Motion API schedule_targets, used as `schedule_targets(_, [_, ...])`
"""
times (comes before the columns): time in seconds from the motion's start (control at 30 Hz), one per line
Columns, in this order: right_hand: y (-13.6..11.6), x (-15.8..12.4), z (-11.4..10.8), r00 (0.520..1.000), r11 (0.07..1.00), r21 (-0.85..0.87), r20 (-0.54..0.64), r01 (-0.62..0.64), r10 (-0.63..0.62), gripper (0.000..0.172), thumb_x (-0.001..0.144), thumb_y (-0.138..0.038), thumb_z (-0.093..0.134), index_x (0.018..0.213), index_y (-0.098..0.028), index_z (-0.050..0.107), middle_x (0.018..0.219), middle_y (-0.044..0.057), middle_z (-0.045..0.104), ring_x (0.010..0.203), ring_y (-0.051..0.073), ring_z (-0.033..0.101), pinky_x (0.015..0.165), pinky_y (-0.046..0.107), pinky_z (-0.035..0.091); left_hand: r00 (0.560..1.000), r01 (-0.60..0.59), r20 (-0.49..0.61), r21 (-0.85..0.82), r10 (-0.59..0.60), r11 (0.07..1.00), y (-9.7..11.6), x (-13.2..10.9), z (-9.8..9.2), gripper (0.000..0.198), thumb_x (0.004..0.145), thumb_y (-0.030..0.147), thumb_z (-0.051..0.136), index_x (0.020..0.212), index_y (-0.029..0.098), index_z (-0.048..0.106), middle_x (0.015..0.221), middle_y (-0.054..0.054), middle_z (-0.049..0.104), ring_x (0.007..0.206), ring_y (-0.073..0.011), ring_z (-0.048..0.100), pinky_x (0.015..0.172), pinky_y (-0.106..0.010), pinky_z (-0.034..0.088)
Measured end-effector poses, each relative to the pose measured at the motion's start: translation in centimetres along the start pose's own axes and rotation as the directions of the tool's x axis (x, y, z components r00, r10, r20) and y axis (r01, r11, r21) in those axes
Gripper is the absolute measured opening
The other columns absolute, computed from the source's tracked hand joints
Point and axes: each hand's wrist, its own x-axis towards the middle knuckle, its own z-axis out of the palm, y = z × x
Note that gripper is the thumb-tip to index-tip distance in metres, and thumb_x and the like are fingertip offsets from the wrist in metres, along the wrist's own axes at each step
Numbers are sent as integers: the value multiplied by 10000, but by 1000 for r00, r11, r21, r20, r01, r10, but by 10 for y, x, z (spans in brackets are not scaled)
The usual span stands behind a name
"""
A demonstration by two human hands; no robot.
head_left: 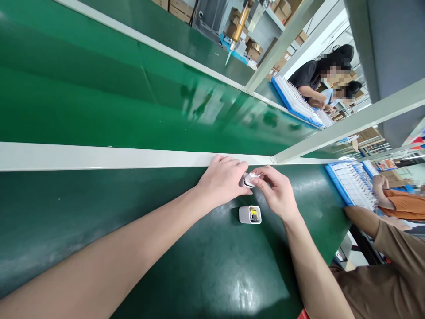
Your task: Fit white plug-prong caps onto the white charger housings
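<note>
- The left hand (222, 179) lies knuckles up on the dark green work surface (199, 266), just near of the white rail (99, 156) that runs left to right; its fingers are curled around one end of a small white plastic part (248, 179).
- The right hand (277, 190) meets it from the right, with thumb and forefinger pinched on the other end of the same small white part, so both hands hold it between them, just above the surface.
- A small white rounded plastic housing (250, 214) lies on its side on the green surface, just near of the two hands and apart from them; its open end faces right and shows a yellow and black insert inside.
- Beyond the white rail stretches a glossy green conveyor belt (99, 88), bordered on its far side by a second white rail.
- At the right edge of the work surface stands a blue tray of white parts in rows (348, 184); a co-worker in an orange sleeve (405, 206) has a hand beside it.
- A second blue tray of white parts (295, 99) lies past the belt, far right, where two more people are at work.
- Cardboard boxes (252, 48) are stacked in the far background.
</note>
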Motion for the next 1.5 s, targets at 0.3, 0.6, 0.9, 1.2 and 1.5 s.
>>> schedule_targets(0.3, [-9,-2,-4,996,989,-118,5,88,-88,52,975,-279,655,989,-230,652,835,4,623,678,150,527,640,299,430,1000,0,-6,7,0,1000,1,-2,0,422,811,526,798,874,184,560,941,-29,692,998,-259,618,880,-382,347])
schedule_targets(0.6, [4,-2,-1,991,976,181,-31,-123,130,195,916,-414,731,935,-227,678,907,25,682,752,167,590,682,302,469,1000,-2,-1,-3,2,1000,1,-1,-1,423,795,513,816,862,185,558,912,-22,688,973,-255,622,849,-372,341])
schedule_targets(0.9, [12,-3,-2,955,862,493,-181,-120,236,265,927,-464,709,926,-235,574,740,-22,587,604,124,511,575,265,399,1000,6,23,-41,-5,999,1,-1,-4,403,798,468,821,823,194,526,904,-2,684,970,-244,612,836,-363,323])
schedule_targets(1.2, [10,-3,-1,960,857,497,-148,-137,239,263,928,-470,704,939,-230,598,720,-32,573,600,120,501,593,269,406,999,-44,24,-18,44,999,-3,-2,-6,394,802,454,824,823,202,523,879,10,634,961,-234,580,865,-371,333])
schedule_targets(1.5, [10,1,0,945,844,517,-178,-146,273,317,884,-521,730,897,-232,600,712,-32,577,583,121,514,571,272,453,997,-64,30,-40,66,997,-7,-3,-8,256,832,351,806,927,232,600,986,1,623,1053,-237,562,932,-385,372])
